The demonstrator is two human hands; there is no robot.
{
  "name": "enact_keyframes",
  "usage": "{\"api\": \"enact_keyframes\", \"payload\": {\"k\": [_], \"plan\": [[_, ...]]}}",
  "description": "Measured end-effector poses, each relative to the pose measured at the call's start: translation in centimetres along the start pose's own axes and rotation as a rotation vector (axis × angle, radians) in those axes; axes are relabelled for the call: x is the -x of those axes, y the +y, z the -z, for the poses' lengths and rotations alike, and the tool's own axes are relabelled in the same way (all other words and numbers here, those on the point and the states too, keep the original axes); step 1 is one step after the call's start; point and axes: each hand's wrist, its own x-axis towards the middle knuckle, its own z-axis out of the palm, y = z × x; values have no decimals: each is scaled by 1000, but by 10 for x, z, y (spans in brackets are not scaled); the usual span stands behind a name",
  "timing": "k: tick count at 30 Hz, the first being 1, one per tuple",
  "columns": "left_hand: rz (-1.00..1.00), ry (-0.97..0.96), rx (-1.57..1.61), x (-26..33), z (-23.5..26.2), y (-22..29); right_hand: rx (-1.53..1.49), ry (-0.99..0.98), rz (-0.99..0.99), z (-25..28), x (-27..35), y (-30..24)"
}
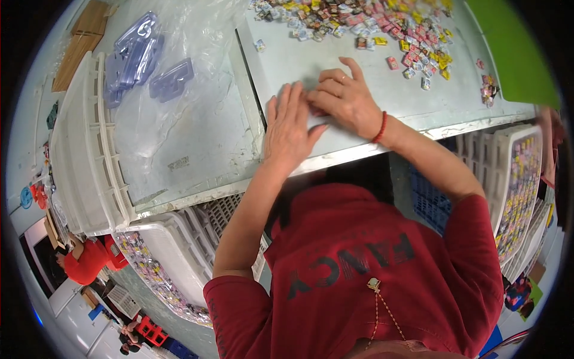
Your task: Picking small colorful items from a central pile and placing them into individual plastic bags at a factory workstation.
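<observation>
My left hand (289, 127) lies palm down on the pale tabletop (359, 72), its fingers stretched out. Beside it, my right hand (350, 103) has its fingers curled in toward the left fingertips, with the index finger raised. A small pinkish bit shows under the right fingers, too covered and blurred to name. Beyond both hands spreads a heap of small block-like pieces (412, 37) in pink, white, yellow and brown. Several loose ones, among them a pink piece (392, 63), lie nearer my right hand.
Clear bluish plastic moulded trays (134, 60) lie at the left on plastic film (197, 36). A white crate (84, 149) stands at the left edge. Crates with colourful small pieces (517, 185) sit below the table on both sides. A green board (514, 48) borders the right.
</observation>
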Motion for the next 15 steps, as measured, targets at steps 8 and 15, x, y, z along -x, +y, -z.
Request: {"api": "enact_keyframes", "payload": {"k": [8, 15], "plan": [[-4, 19, -4, 1, -1, -1, -174, -126, -276, -8, -2, 9], [-3, 5, 2, 1, 0, -1, -195, -89, -283, -12, -2, 8]]}}
